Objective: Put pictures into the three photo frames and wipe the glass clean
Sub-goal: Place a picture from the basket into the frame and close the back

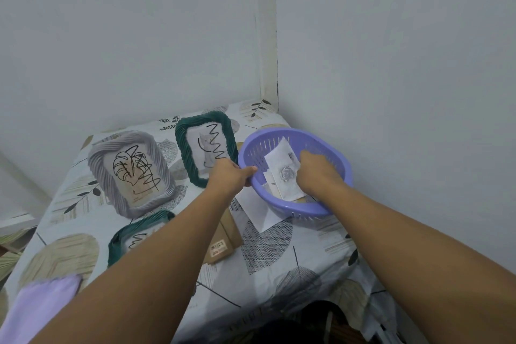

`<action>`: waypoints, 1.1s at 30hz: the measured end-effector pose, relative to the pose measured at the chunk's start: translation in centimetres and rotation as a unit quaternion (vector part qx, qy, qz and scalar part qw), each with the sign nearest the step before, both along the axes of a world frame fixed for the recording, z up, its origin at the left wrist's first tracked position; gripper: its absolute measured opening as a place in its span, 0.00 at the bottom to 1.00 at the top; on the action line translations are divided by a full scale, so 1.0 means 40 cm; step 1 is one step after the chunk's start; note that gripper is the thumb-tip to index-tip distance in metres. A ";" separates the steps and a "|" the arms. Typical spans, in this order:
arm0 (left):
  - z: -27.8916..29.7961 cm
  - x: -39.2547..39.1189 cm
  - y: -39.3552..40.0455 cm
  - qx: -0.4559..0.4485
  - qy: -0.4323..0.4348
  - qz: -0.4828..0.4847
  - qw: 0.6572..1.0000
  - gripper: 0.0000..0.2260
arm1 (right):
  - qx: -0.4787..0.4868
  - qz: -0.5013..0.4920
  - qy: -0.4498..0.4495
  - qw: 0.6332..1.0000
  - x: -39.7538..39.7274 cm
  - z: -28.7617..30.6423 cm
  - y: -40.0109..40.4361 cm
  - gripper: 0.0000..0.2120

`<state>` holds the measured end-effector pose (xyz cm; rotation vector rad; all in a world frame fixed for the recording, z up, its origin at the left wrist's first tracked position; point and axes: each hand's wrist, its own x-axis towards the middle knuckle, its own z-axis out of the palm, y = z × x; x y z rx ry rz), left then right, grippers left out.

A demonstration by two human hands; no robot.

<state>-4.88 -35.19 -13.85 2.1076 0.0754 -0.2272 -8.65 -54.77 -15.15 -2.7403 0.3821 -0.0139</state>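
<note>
Three frames lie on the table: a grey one (131, 176) with a leaf drawing and black scribbles on its glass, a green one (206, 152) behind it showing a cat picture, and a second green one (136, 234) partly under my left arm. My left hand (233, 173) grips the near-left rim of the purple basket (332, 204). Inside the basket my right hand (317, 173) rests on the pictures (282, 173), fingers curled over their right edge; whether it grips one I cannot tell.
A brown backing board (223, 243) and a white sheet (257, 209) lie between the frames and the basket. A lilac cloth (42, 307) sits at the near-left corner. Walls close the table at the back and right. The patterned tablecloth (279, 260) covers the table.
</note>
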 end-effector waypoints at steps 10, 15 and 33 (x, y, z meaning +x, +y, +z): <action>0.048 -0.055 -0.005 -0.127 -0.114 0.007 0.985 0.15 | 0.081 0.056 -0.222 0.970 -0.031 0.058 0.098 0.04; 0.101 -0.091 0.040 -0.210 -0.072 0.013 0.975 0.21 | 0.055 0.141 -0.274 0.950 -0.062 0.084 0.211 0.04; 0.016 -0.183 0.542 -0.164 0.014 0.090 0.982 0.10 | 0.421 0.171 -0.004 0.891 -0.072 0.032 0.506 0.07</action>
